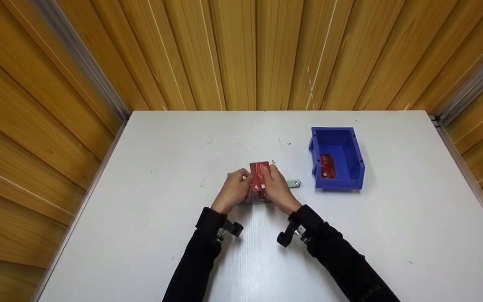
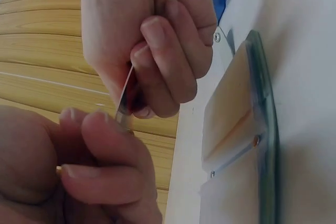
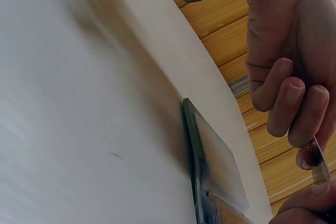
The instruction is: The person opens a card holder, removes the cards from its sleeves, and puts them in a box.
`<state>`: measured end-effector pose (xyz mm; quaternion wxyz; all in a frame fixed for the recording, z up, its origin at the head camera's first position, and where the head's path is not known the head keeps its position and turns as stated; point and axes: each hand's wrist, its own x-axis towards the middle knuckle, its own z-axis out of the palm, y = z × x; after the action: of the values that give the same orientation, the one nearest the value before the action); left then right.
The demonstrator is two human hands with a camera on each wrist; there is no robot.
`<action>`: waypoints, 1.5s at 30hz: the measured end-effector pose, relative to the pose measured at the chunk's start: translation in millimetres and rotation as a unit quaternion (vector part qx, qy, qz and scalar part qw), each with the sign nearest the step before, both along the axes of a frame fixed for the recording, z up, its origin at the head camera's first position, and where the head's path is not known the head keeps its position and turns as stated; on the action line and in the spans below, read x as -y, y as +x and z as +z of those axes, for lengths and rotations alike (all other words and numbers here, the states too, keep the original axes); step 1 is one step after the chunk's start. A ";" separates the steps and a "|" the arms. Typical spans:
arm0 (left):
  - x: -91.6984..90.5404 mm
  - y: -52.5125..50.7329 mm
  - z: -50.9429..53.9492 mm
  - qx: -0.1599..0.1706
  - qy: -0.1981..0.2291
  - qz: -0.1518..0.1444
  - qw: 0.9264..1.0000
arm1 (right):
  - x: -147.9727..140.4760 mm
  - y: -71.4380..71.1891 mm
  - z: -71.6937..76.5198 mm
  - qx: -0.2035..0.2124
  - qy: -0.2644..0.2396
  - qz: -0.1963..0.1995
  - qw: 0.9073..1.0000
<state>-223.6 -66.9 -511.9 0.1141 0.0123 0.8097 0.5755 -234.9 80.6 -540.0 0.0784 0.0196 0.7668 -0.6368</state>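
A red card (image 1: 259, 168) with pale printing is held up between both hands above the table. My left hand (image 1: 236, 188) pinches it at the left edge with curled fingers. The right hand (image 1: 279, 188) grips its right side, thumb lying over the front. From the left wrist the card (image 2: 125, 98) shows almost edge-on between the fingers. Under the hands lies an open card holder (image 2: 231, 129) with a green rim and clear pockets, seen also from the right wrist. Its strap (image 1: 294, 183) with a metal snap sticks out past the right hand, which hides part of it.
A blue plastic bin (image 1: 342, 184) stands to the right on the white table (image 1: 174, 151), with another red card (image 1: 327, 166) inside. Wood-patterned panels (image 1: 241, 54) wall in the back and both sides.
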 end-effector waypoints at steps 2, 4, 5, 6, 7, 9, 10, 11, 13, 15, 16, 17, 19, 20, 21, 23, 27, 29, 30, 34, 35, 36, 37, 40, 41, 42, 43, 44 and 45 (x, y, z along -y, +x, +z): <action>1.4 -0.1 -0.5 0.008 0.001 -0.004 1.000 | -2.1 -0.4 0.1 -0.016 0.022 0.001 1.000; 3.9 -0.4 -1.1 0.005 -0.021 -0.004 1.000 | -5.7 -1.4 1.8 -0.027 0.046 -0.001 0.999; 5.6 -0.7 -1.4 -0.004 -0.045 -0.003 0.999 | -8.4 -2.1 3.4 -0.029 0.057 -0.002 0.998; 7.9 -1.1 -2.4 -0.019 -0.075 -0.002 0.997 | -11.8 -3.0 5.7 -0.031 0.066 -0.004 0.997; 10.3 -1.4 -3.7 -0.035 -0.106 0.000 0.994 | -16.1 -4.1 8.3 -0.029 0.068 -0.006 0.997; 15.4 -1.6 -7.5 -0.067 -0.172 0.007 0.983 | -26.9 -7.3 15.2 -0.017 0.062 -0.012 0.998; 18.1 -1.6 -9.7 -0.080 -0.201 0.010 0.976 | -33.5 -9.5 18.8 -0.011 0.054 -0.016 0.998; 20.6 -1.3 -12.1 -0.091 -0.223 0.011 0.970 | -40.8 -11.6 22.6 -0.005 0.044 -0.021 0.999; 24.9 -0.3 -17.2 -0.095 -0.243 0.011 0.965 | -57.6 -16.1 29.8 -0.002 0.023 -0.031 0.999; 27.9 0.8 -22.0 -0.095 -0.254 0.010 0.962 | -76.6 -21.0 36.2 -0.009 0.023 -0.046 0.999; 28.6 1.5 -24.0 -0.094 -0.259 0.010 0.961 | -86.8 -23.2 39.1 -0.014 0.029 -0.056 0.998; 29.0 1.9 -26.0 -0.093 -0.262 0.010 0.960 | -97.2 -25.1 42.0 -0.025 0.046 -0.064 0.997; 28.8 2.5 -29.0 -0.093 -0.266 0.012 0.959 | -118.1 -28.5 47.6 -0.042 0.086 -0.085 0.992; 28.6 2.6 -30.1 -0.093 -0.267 0.013 0.959 | -128.3 -29.9 50.1 -0.050 0.109 -0.095 0.988; 28.3 2.5 -30.9 -0.093 -0.267 0.013 0.959 | -138.1 -31.3 52.1 -0.057 0.131 -0.106 0.984; 27.6 2.0 -31.8 -0.092 -0.267 0.011 0.959 | -155.8 -33.9 54.0 -0.073 0.161 -0.132 0.975; 27.1 0.8 -32.5 -0.087 -0.270 0.008 0.959 | -178.4 -39.1 47.3 -0.093 0.212 -0.172 0.958; 26.8 0.2 -33.4 -0.084 -0.274 0.009 0.958 | -182.3 -41.6 40.2 -0.101 0.241 -0.177 0.949; 26.5 -0.2 -33.8 -0.085 -0.276 0.009 0.958 | -181.7 -42.4 36.5 -0.106 0.258 -0.180 0.943; 27.7 -1.5 -34.1 -0.086 -0.280 0.005 0.956 | -173.9 -46.3 20.4 -0.126 0.316 -0.167 0.925; 27.6 -1.6 -33.6 -0.087 -0.280 0.002 0.956 | -171.8 -47.1 17.0 -0.127 0.328 -0.161 0.922; 27.4 -1.7 -33.4 -0.086 -0.280 0.000 0.956 | -170.2 -47.9 13.4 -0.126 0.339 -0.153 0.920; 27.2 -1.5 -33.3 -0.086 -0.281 -0.001 0.956 | -169.2 -48.5 10.0 -0.123 0.348 -0.142 0.919; 25.9 -0.4 -33.1 -0.089 -0.288 -0.006 0.954 | -167.3 -50.0 1.7 -0.105 0.371 -0.109 0.916; 25.6 0.0 -33.2 -0.092 -0.289 -0.008 0.953 | -167.0 -50.0 -0.4 -0.100 0.381 -0.098 0.914; 25.5 0.5 -33.3 -0.093 -0.290 -0.011 0.952 | -166.7 -50.2 -2.2 -0.098 0.390 -0.090 0.911; 25.7 1.0 -33.4 -0.094 -0.292 -0.013 0.952 | -166.2 -50.4 -3.4 -0.096 0.399 -0.083 0.908; 25.9 1.3 -33.4 -0.095 -0.294 -0.016 0.951 | -165.5 -50.8 -4.3 -0.094 0.409 -0.077 0.904; 26.4 1.5 -33.5 -0.094 -0.296 -0.017 0.951 | -164.7 -51.3 -4.9 -0.092 0.418 -0.071 0.901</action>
<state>-222.1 -93.3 -545.4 0.0453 0.0459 0.9503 0.3047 -286.2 245.3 -544.8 -0.0534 0.0467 0.9628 -0.2609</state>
